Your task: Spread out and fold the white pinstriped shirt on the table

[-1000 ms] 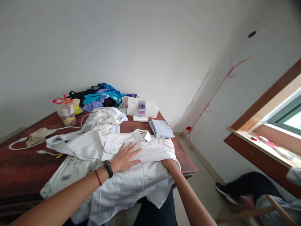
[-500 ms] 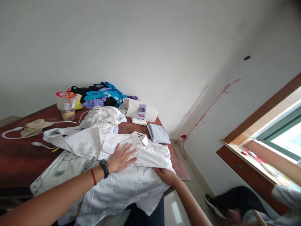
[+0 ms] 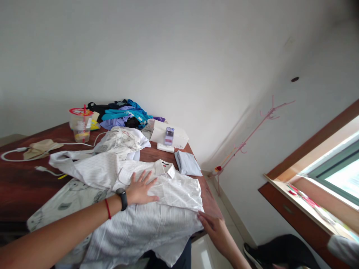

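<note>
A white pin-striped shirt (image 3: 157, 209) lies spread over the near end of the dark wooden table (image 3: 22, 190), collar toward the wall, one side folded in. My left hand (image 3: 140, 186), with a black watch and a red string at the wrist, presses flat on the shirt's chest, fingers spread. Down at the table's right edge, my right hand (image 3: 214, 228) touches the shirt's folded right corner with loose fingers and grips nothing.
Under the shirt lies a patterned white garment (image 3: 120, 140). Behind are a folded pale blue cloth (image 3: 187, 163), a white box (image 3: 165, 134) with a phone (image 3: 169, 136), a heap of coloured clothes (image 3: 123, 114), a plastic cup (image 3: 80, 125) and a white cable (image 3: 17, 153). Another person's leg (image 3: 280, 252) is at lower right.
My right hand has slid out from under the shirt's right side to the table edge, leaving that side folded over. My left hand stayed pressed on the chest. The view has shifted right.
</note>
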`<state>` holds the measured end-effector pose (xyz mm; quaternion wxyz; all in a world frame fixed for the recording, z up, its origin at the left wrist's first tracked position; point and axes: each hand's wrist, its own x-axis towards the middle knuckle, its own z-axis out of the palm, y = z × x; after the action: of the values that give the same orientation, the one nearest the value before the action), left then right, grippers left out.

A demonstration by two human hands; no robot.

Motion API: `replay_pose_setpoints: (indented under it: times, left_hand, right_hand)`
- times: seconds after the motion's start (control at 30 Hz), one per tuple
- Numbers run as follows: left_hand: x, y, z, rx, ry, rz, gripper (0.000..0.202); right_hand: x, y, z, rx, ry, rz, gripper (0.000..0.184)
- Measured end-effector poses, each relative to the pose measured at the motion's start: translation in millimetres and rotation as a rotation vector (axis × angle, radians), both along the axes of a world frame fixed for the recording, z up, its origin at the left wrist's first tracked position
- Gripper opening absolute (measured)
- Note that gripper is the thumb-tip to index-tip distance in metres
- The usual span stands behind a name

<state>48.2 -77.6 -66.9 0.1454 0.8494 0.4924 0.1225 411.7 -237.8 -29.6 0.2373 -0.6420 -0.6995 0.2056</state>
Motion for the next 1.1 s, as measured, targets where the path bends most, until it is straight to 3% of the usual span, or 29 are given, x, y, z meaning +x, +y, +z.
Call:
replay_pose_setpoints:
  times: [0.13, 0.2, 0.33, 0.43, 0.57, 0.73, 0.93, 1.03, 1.1]
  left_hand:
    - [13, 8, 9.5, -0.013, -0.029, 0.067, 0.113]
    - [27, 5, 18.6, 0.012, -0.068, -0.013, 0.111]
    - [63, -9, 30.6, 0.065, -0.142, -0.351, 0.081]
    - [80, -15, 27.0, 0.058, -0.129, -0.468, 0.075]
    - [81, -15, 17.1, 0.048, -0.121, -0.482, 0.073]
    - [77, -12, 11.8, 0.027, -0.159, -0.476, 0.071]
    - [73, -9, 18.2, -0.075, -0.239, -0.481, 0.062]
    - [68, -1, 36.7, -0.132, -0.367, -0.480, 0.049]
    - [67, 6, 50.8, -0.165, -0.570, -0.458, 0.044]
  right_hand:
    - [-4, 28, 19.4, 0.149, 0.092, -0.086, 0.055]
    - [-11, 55, 17.2, 0.166, 0.114, -0.043, 0.055]
    - [-22, 116, -8.0, 0.175, 0.026, 0.045, 0.051]
    - [-20, 145, -32.0, 0.141, -0.103, -0.012, 0.055]
    - [-6, 156, -52.1, 0.083, -0.318, -0.037, 0.060]
    - [1, 157, -57.0, 0.017, -0.431, -0.052, 0.062]
    - [-7, 152, -43.7, -0.048, -0.519, -0.052, 0.065]
    - [-32, 146, -19.4, 0.004, -0.524, -0.008, 0.058]
    - [-58, 147, 3.1, 0.109, -0.429, 0.070, 0.047]
